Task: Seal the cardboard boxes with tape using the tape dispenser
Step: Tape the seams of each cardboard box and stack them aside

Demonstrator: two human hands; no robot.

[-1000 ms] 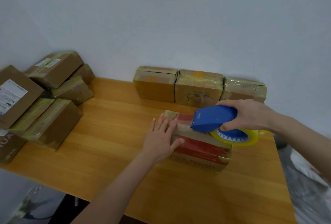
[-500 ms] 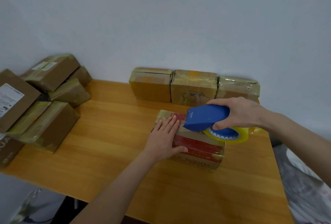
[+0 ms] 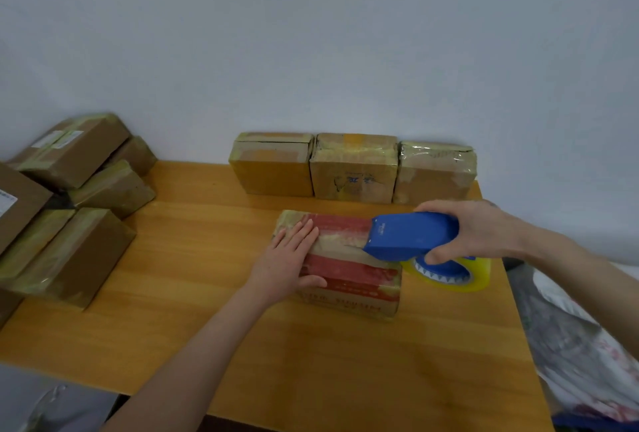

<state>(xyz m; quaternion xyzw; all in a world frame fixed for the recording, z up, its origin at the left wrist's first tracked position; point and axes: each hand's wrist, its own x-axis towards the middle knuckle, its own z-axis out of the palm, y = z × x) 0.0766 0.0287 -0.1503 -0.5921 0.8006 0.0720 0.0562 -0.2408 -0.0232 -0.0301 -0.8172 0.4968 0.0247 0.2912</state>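
Tape is going down along the top of the red-and-brown cardboard box (image 3: pixel 345 272), which is sitting near the middle of the orange wooden table (image 3: pixel 207 293), and from where I'm standing the job is looking well underway rather than finished. Behind it, three brown cardboard boxes (image 3: pixel 352 172) are lining up against the white wall (image 3: pixel 311 34), all wrapped in glossy tape, so I'm taking those as done. The heap of brown taped boxes (image 3: pixel 72 252) at the table's left end is looking sealed too, though I cannot tell for every one. On the box in hand, a pale strip is already lying across the middle of the lid. The blue plastic tape dispenser (image 3: pixel 415 233) is resting its nose on that strip toward the right side, with the yellowish roll of clear tape (image 3: pixel 480 272) hanging past the box's right edge. What is left, I'm guessing, is finishing and cutting this strip. The right hand (image 3: pixel 484 231) is clenching its grip around the dispenser's body, fingers over the top and thumb curling beneath. The left hand (image 3: pixel 287 262) is lying flat with fingers straight, pressing down on the lid's left part and grasping nothing.
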